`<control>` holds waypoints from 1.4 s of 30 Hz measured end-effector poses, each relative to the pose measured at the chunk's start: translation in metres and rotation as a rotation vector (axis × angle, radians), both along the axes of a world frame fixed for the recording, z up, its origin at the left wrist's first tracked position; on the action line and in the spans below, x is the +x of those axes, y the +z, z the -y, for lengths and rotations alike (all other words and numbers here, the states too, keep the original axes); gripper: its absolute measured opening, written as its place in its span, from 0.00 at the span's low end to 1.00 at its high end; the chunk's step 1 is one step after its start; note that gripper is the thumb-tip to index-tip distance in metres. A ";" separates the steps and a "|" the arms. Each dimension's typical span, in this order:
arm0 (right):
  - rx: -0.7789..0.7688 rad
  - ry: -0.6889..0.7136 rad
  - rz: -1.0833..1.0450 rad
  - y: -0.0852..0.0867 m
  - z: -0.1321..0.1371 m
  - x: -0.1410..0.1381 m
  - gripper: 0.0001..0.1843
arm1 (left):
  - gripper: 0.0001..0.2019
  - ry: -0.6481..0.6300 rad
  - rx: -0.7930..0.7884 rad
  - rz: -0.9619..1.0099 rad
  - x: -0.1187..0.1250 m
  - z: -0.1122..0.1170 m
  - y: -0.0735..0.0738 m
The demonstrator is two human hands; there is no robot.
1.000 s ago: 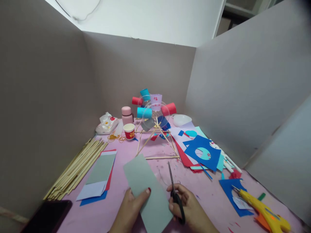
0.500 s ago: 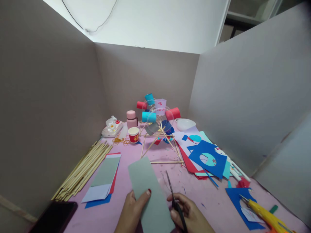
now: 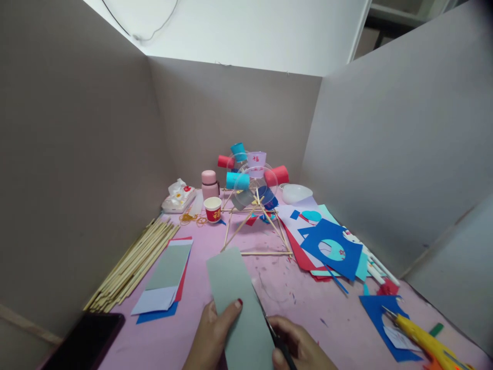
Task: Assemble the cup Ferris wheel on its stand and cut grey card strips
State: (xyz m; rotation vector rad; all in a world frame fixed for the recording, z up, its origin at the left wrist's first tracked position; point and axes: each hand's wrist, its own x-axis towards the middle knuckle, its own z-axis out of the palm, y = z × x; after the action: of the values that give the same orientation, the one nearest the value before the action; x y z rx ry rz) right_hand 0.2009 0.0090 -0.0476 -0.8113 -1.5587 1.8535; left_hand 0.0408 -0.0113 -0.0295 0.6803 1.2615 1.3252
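My left hand (image 3: 210,336) grips a grey-green paper strip (image 3: 236,303) near the bottom edge, thumb on top of it. My right hand (image 3: 302,349) is closed on black-handled scissors (image 3: 275,336), whose blades sit at the strip's right edge, partly hidden behind it. A model wheel (image 3: 252,182) of sticks with red, cyan and purple cups stands at the back of the pink table (image 3: 277,288).
A bundle of bamboo sticks (image 3: 133,267) and a stack of coloured sheets (image 3: 165,280) lie at left, a dark phone (image 3: 82,341) at bottom left. Blue and red paper scraps (image 3: 331,246) and a yellow glue gun (image 3: 425,339) lie at right. Grey boards wall in the table.
The scissors moved left and down from beside the strip to its right edge. Both hands sit lower in view.
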 end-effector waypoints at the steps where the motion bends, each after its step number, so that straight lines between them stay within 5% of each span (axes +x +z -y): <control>1: 0.005 0.005 -0.006 -0.001 0.000 0.000 0.35 | 0.10 0.009 0.001 0.004 0.002 0.000 0.000; 17: 0.033 -0.071 -0.055 -0.023 -0.002 0.000 0.31 | 0.14 0.029 0.021 0.025 -0.002 -0.005 -0.010; 20: -0.029 -0.212 -0.046 -0.025 -0.006 0.002 0.31 | 0.13 0.177 0.154 -0.217 -0.013 -0.002 -0.005; 23: -0.117 -0.285 -0.038 -0.023 -0.009 0.004 0.31 | 0.12 0.322 0.459 -0.524 -0.026 0.000 -0.004; 27: -0.140 -0.220 -0.111 -0.018 -0.009 0.005 0.29 | 0.13 0.278 0.859 -0.981 -0.037 -0.004 -0.018; 32: -0.229 -0.123 -0.262 -0.019 -0.004 0.002 0.30 | 0.12 0.195 0.957 -1.269 -0.032 -0.007 -0.038; 37: -0.161 -0.165 -0.202 -0.015 -0.004 0.003 0.24 | 0.13 0.188 0.831 -1.082 -0.018 -0.002 -0.037; 42: -0.084 -0.260 -0.093 -0.010 -0.007 0.005 0.20 | 0.25 0.192 0.271 -0.265 -0.013 -0.008 -0.022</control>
State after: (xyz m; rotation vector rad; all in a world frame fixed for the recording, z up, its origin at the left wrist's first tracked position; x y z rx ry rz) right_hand 0.2054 0.0158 -0.0577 -0.9055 -1.2608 1.7488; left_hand 0.0283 -0.0037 -0.0510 0.9700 1.3981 1.6230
